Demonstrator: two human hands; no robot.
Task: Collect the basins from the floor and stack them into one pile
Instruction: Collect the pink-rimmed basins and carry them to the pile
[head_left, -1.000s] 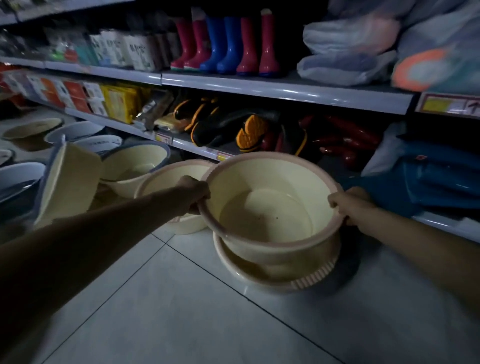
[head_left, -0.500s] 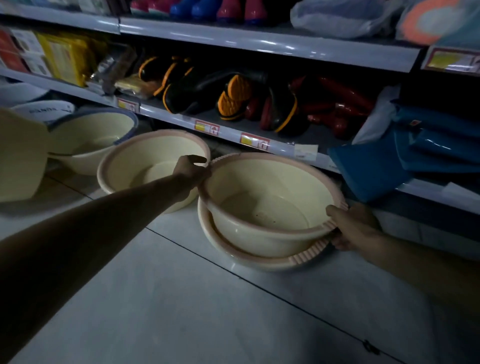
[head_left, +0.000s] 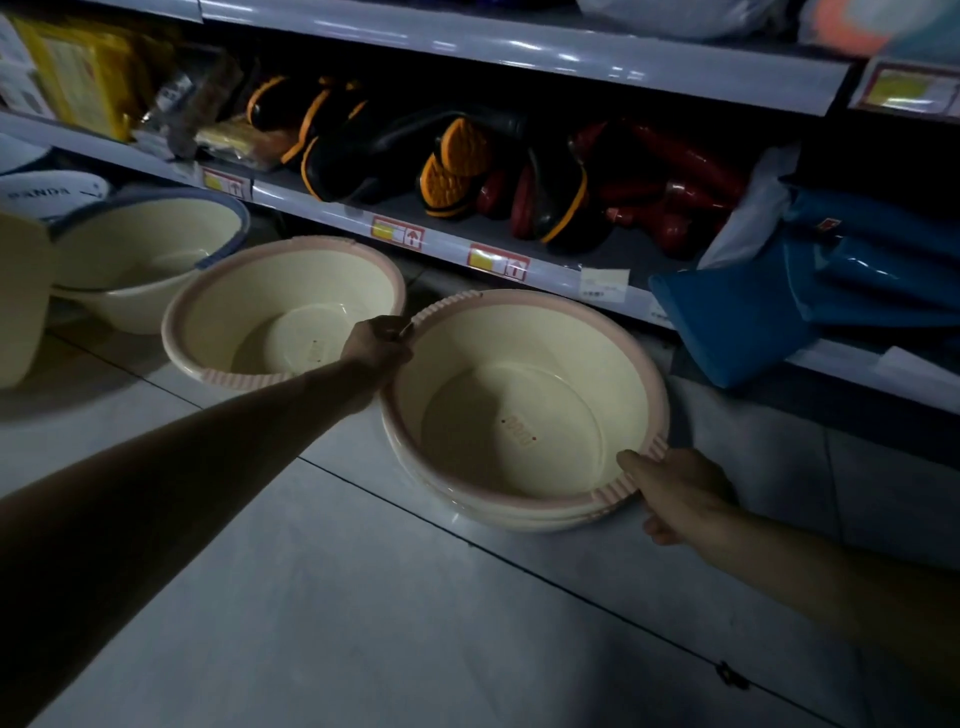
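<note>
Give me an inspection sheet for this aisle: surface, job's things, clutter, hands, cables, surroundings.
Surface: grey tiled floor, dimly lit.
Job's things: stack of pink-rimmed basins, nested; lone pink-rimmed basin left of it; blue-rimmed basin beyond, sitting in another.
Clutter: nothing seen.
Hands: left hand grips the stack's far rim; right hand grips its near ribbed handle.
Cables: nothing seen.
Surroundings: shelf with boots and blue packets.

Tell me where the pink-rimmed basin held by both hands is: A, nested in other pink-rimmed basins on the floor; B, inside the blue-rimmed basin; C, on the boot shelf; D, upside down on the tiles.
A: the held basin sits in the lower basins, rims stacked close, with the left hand and right hand gripping its rim.
</note>
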